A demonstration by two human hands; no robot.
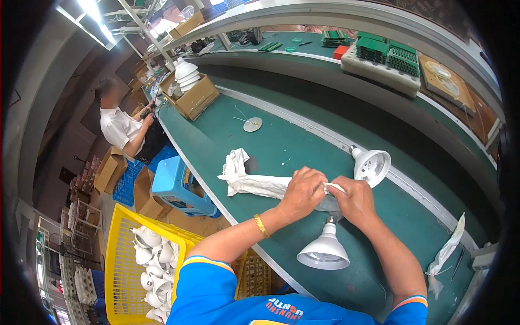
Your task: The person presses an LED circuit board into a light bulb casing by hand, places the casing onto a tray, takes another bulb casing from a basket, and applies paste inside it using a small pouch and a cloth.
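Observation:
Both of my hands pinch a white cloth (260,185) over the green bench. My left hand (303,190) is closed on its right part, and my right hand (353,199) grips the end beside it. The rest of the cloth trails left in a crumpled bunch. Just below my hands, a white lamp housing (324,250) stands on its wide rim, its screw base up near a greyish patch of material. Another lamp housing (372,165) lies behind my right hand, its open side facing right.
A yellow crate (120,254) of white lamp housings is at the lower left, near a blue stool (174,184). A cardboard box (197,98), a round disc with wires (252,124) and a white strip (448,246) lie on the bench. A co-worker (124,127) sits at the far left.

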